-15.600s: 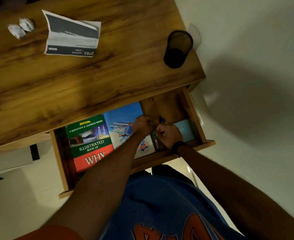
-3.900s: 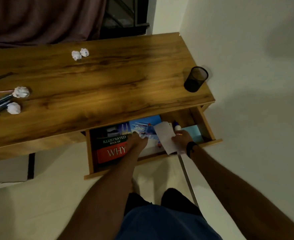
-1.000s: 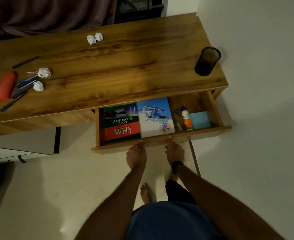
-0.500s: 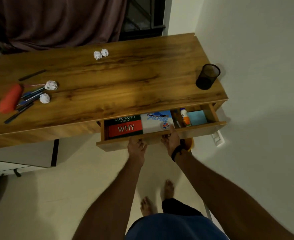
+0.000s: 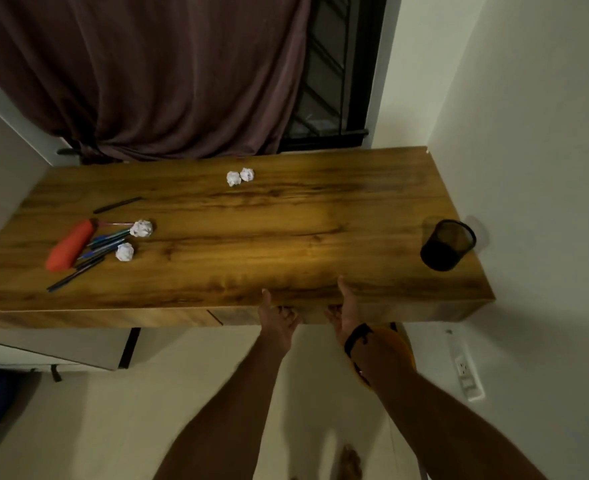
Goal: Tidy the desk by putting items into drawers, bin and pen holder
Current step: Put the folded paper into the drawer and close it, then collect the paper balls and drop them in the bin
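Observation:
The wooden desk (image 5: 286, 230) fills the middle of the view. Its right drawer (image 5: 313, 318) is pushed in flush under the front edge. My left hand (image 5: 279, 320) and my right hand (image 5: 344, 315) rest against the drawer front, thumbs up over the desk edge, holding nothing. Two paper balls (image 5: 240, 176) lie at the back of the desk. Two more, one (image 5: 141, 228) and another (image 5: 124, 252), sit at the left beside a red pencil case (image 5: 69, 245) and several pens (image 5: 102, 242). A lone black pen (image 5: 117, 205) lies behind them. The black mesh pen holder (image 5: 447, 244) stands at the right end.
An orange-yellow round thing (image 5: 400, 344) sits on the floor under the desk, behind my right wrist. A white wall with a socket (image 5: 464, 370) runs close along the right. A white unit (image 5: 61, 351) stands under the desk's left part. A dark curtain (image 5: 147, 81) hangs behind.
The drawer, open with books, glue and a blue pad showing, has slid fully in under both hands. The view has risen from the drawer to the desk top.

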`<action>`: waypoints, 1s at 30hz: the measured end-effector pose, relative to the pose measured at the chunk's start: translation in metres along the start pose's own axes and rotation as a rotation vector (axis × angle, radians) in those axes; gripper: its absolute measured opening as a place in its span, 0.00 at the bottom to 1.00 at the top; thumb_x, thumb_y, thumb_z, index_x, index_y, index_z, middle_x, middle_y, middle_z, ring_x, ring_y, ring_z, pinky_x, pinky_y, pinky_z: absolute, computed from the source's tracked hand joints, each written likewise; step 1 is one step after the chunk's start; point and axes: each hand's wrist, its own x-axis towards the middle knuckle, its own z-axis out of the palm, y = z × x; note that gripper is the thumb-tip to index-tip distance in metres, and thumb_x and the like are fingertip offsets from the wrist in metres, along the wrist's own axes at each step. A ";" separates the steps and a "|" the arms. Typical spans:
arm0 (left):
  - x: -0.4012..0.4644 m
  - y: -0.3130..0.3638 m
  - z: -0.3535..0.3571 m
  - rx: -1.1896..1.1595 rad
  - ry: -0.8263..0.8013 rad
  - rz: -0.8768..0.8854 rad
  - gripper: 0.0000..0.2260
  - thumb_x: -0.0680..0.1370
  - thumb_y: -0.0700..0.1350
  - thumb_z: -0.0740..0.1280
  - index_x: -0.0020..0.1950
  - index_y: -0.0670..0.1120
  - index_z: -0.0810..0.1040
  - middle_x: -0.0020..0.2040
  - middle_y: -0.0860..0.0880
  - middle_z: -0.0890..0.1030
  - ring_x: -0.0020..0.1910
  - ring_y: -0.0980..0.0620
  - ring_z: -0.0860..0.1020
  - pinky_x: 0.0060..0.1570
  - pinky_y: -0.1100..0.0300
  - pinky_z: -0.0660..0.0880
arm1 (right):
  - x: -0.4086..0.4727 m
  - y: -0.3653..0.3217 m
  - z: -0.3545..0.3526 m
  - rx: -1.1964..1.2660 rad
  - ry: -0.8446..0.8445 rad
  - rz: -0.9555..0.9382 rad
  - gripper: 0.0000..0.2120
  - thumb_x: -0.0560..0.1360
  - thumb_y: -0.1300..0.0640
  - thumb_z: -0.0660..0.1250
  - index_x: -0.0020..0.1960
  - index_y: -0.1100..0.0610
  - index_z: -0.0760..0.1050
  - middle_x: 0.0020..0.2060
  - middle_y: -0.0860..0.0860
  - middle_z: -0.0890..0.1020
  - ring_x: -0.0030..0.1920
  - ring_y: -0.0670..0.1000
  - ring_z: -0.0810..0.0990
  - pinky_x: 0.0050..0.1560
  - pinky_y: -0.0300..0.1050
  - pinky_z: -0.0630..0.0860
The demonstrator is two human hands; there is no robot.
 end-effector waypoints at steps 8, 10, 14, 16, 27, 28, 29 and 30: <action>-0.003 0.017 -0.015 0.535 0.059 -0.065 0.33 0.76 0.68 0.57 0.69 0.44 0.70 0.64 0.42 0.77 0.62 0.42 0.76 0.59 0.48 0.74 | -0.002 0.028 0.025 -0.306 -0.087 0.073 0.29 0.75 0.39 0.65 0.68 0.58 0.71 0.61 0.55 0.77 0.60 0.56 0.77 0.57 0.51 0.75; -0.005 0.032 -0.024 0.679 0.091 -0.002 0.27 0.76 0.67 0.58 0.61 0.46 0.76 0.57 0.42 0.81 0.55 0.43 0.79 0.55 0.48 0.75 | -0.008 0.033 0.043 -0.499 -0.207 0.103 0.22 0.77 0.39 0.62 0.61 0.54 0.74 0.57 0.54 0.78 0.57 0.55 0.78 0.55 0.50 0.75; -0.003 0.074 -0.051 0.816 0.122 0.112 0.20 0.78 0.62 0.61 0.52 0.46 0.80 0.50 0.44 0.84 0.50 0.45 0.82 0.54 0.47 0.78 | -0.015 0.041 0.094 -0.772 -0.408 0.161 0.20 0.73 0.39 0.65 0.55 0.53 0.79 0.51 0.53 0.82 0.43 0.51 0.78 0.42 0.44 0.73; 0.004 0.097 -0.074 0.835 0.154 0.159 0.18 0.77 0.59 0.63 0.51 0.46 0.82 0.50 0.44 0.84 0.50 0.45 0.82 0.55 0.47 0.78 | -0.015 0.047 0.122 -0.869 -0.424 0.093 0.20 0.73 0.41 0.65 0.54 0.55 0.81 0.47 0.53 0.84 0.43 0.51 0.80 0.44 0.45 0.75; 0.032 0.227 -0.228 0.665 0.255 0.183 0.16 0.74 0.54 0.69 0.55 0.45 0.79 0.47 0.45 0.84 0.44 0.47 0.83 0.38 0.57 0.75 | -0.024 0.104 0.290 -0.834 -0.242 0.060 0.16 0.79 0.49 0.63 0.63 0.56 0.74 0.54 0.51 0.82 0.49 0.51 0.81 0.51 0.44 0.78; 0.036 0.234 -0.239 0.660 0.259 0.174 0.15 0.74 0.54 0.69 0.55 0.45 0.79 0.48 0.45 0.84 0.46 0.47 0.83 0.39 0.56 0.75 | -0.025 0.110 0.301 -0.832 -0.236 0.062 0.15 0.79 0.49 0.63 0.62 0.56 0.74 0.54 0.51 0.81 0.49 0.51 0.81 0.54 0.45 0.78; 0.038 0.241 -0.246 0.658 0.257 0.172 0.14 0.74 0.53 0.69 0.54 0.45 0.79 0.48 0.45 0.84 0.46 0.46 0.83 0.40 0.56 0.76 | -0.024 0.115 0.312 -0.827 -0.233 0.061 0.15 0.79 0.50 0.63 0.62 0.56 0.74 0.54 0.52 0.81 0.50 0.51 0.81 0.55 0.46 0.78; 0.042 0.248 -0.253 0.662 0.250 0.178 0.12 0.75 0.52 0.69 0.53 0.46 0.80 0.48 0.45 0.84 0.47 0.45 0.83 0.41 0.56 0.76 | -0.026 0.119 0.323 -0.821 -0.231 0.052 0.14 0.79 0.51 0.64 0.61 0.56 0.75 0.54 0.52 0.81 0.50 0.52 0.80 0.55 0.47 0.78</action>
